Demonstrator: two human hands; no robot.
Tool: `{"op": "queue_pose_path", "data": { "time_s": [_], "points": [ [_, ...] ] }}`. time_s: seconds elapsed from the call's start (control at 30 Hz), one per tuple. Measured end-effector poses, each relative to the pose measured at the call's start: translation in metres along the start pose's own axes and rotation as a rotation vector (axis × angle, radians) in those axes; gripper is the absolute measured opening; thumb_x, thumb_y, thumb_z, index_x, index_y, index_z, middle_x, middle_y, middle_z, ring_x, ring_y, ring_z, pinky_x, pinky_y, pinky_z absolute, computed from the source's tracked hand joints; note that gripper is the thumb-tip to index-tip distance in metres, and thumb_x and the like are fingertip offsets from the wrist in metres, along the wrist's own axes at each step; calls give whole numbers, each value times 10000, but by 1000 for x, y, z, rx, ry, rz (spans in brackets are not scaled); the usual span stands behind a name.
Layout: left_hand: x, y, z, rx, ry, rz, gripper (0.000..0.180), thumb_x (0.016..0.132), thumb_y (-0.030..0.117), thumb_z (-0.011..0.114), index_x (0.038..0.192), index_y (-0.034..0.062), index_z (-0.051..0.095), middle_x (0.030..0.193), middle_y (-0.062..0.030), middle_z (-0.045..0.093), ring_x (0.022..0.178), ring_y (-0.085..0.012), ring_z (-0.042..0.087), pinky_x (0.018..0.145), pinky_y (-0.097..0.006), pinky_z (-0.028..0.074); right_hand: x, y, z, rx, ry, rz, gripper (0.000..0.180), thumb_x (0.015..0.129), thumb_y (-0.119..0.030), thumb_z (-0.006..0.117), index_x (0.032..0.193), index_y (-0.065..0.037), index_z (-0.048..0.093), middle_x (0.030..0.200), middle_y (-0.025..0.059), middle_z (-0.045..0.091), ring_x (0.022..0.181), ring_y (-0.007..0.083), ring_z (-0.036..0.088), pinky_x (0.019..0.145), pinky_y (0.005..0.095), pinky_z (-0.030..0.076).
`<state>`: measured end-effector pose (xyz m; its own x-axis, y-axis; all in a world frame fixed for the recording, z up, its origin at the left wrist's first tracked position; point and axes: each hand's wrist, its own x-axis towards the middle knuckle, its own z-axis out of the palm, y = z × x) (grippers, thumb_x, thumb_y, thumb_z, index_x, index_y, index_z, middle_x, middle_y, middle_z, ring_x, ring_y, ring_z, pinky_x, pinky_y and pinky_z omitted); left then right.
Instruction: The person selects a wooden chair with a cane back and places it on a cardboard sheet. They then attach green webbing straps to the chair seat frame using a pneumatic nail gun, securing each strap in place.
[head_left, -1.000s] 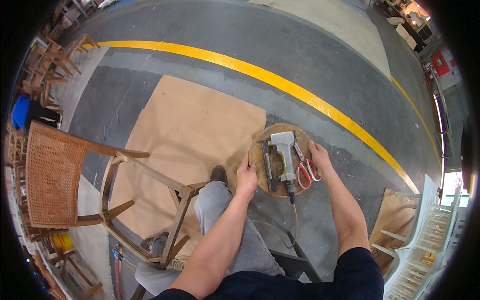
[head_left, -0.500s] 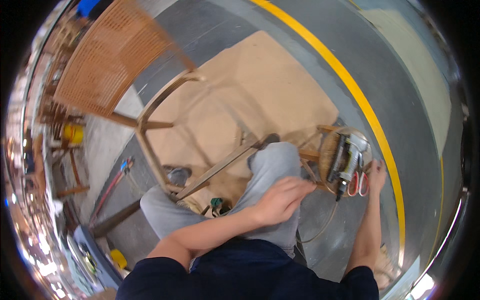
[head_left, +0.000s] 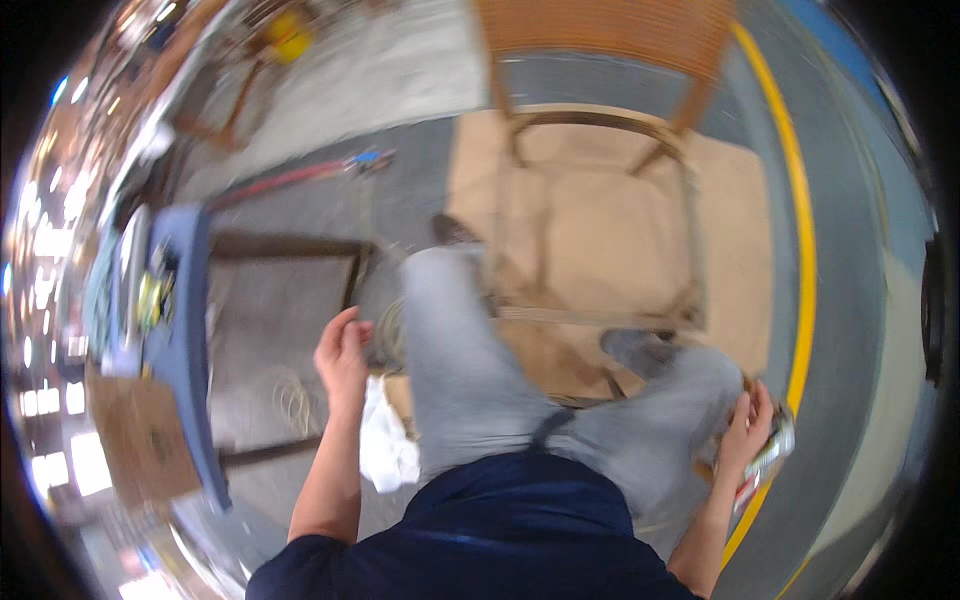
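Observation:
My left hand (head_left: pixel 343 352) is in the air left of my knees, beside the blue-topped bench (head_left: pixel 188 330). Its fingers look bent but are smeared by motion, and I cannot make out anything in them. My right hand (head_left: pixel 746 432) is by my right knee, next to a silver power tool (head_left: pixel 775 448) that my hand partly covers. Those fingers are blurred too, so whether they grip anything is unclear. In front of my legs stands a wooden chair frame with a woven cane back (head_left: pixel 610 28). Its seat frame (head_left: pixel 600 118) has no seat in it.
Brown cardboard (head_left: pixel 735 215) covers the floor under the chair. A yellow floor line (head_left: pixel 800 290) runs along the right. A red hose (head_left: pixel 290 178) and a coiled cord (head_left: pixel 292 405) lie at left. White cloth or paper (head_left: pixel 385 445) is beside my left leg.
My view has swung left, so the chair appears upright ahead. My left hand has gone from across my lap to the far left. The right hand stays near the power tool.

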<state>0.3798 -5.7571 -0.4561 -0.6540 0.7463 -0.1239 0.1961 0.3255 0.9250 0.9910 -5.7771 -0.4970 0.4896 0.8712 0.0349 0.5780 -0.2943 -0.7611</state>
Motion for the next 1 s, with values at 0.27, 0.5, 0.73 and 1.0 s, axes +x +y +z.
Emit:
{"op": "queue_pose_path", "data": {
  "time_s": [0.27, 0.5, 0.73, 1.0],
  "points": [
    [-26, -102, -64, 106, 195, -186, 271, 1044, 79, 540, 1247, -12, 694, 928, -73, 725, 809, -126, 665, 762, -285, 553, 17, -51, 65, -706, -327, -408, 324, 914, -141, 733, 1216, -31, 697, 1316, 210, 641, 1253, 421, 574, 1089, 507, 430],
    [-30, -90, 7, 93, -45, -122, 247, 1052, 58, 577, 1264, -11, 685, 999, -69, 738, 916, -143, 699, 866, -288, 554, -31, -147, 159, -222, -1104, -227, 327, 954, -191, 705, 1250, -52, 711, 1194, 182, 714, 1125, 355, 685, 974, 396, 535],
    [28, -19, 73, 339, -152, 263, 371, 1013, 152, 659, 1362, 26, 637, 1352, -213, 598, 1284, -359, 569, 1106, -419, 438, -15, -63, 255, -710, -1668, -128, 449, 946, -324, 685, 1342, -112, 704, 1308, 207, 707, 1205, 391, 666, 1007, 494, 521],
    [54, 14, 130, 743, -327, 245, 479, 997, 205, 647, 1437, 26, 587, 1514, -242, 497, 1375, -408, 491, 1164, -477, 379, -18, 49, 356, -1095, -1909, 172, 440, 934, -228, 609, 1346, -104, 702, 1281, 172, 722, 1153, 349, 692, 978, 447, 541]
  ]
}}
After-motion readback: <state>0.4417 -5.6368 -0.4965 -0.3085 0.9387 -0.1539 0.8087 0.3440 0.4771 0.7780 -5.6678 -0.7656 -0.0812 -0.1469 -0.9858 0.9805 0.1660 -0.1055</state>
